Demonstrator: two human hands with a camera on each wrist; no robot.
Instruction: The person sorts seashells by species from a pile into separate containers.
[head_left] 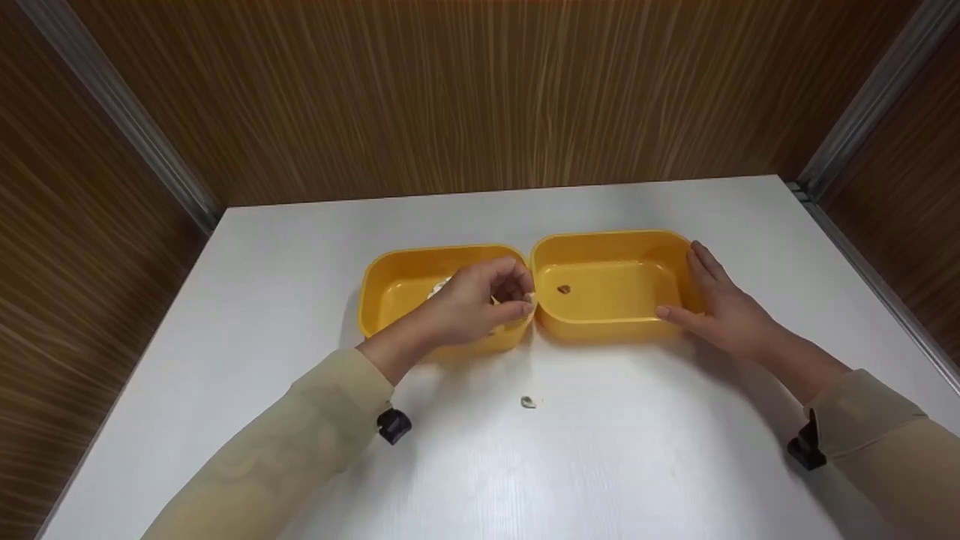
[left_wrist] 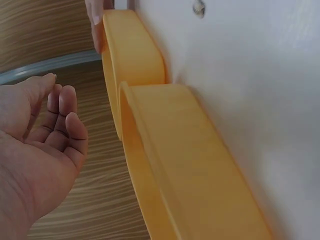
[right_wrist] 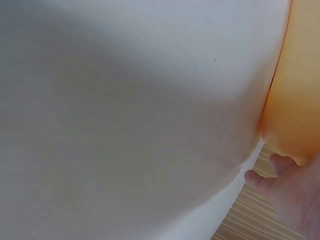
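Observation:
Two yellow plastic tubs stand end to end on a white table. Over the right end of the left tub (head_left: pixel 386 289), my left hand (head_left: pixel 480 300) has its fingers curled and pinches a small pale shell (head_left: pixel 529 298) between thumb and fingertips. In the left wrist view the shell is hidden, though the curled left fingers (left_wrist: pixel 67 117) show. White pieces (head_left: pixel 441 285) lie in the left tub, partly behind that hand. My right hand (head_left: pixel 724 311) rests on the right end of the right tub (head_left: pixel 611 330), fingers straight along the outer wall and thumb over the front rim.
One small brown shell (head_left: pixel 564 289) lies on the floor of the right tub. In front of the tubs, a small spiral shell (head_left: pixel 528 403) lies on the table (head_left: pixel 600 465). Brown wood-grain panels (head_left: pixel 480 97) enclose the back and sides.

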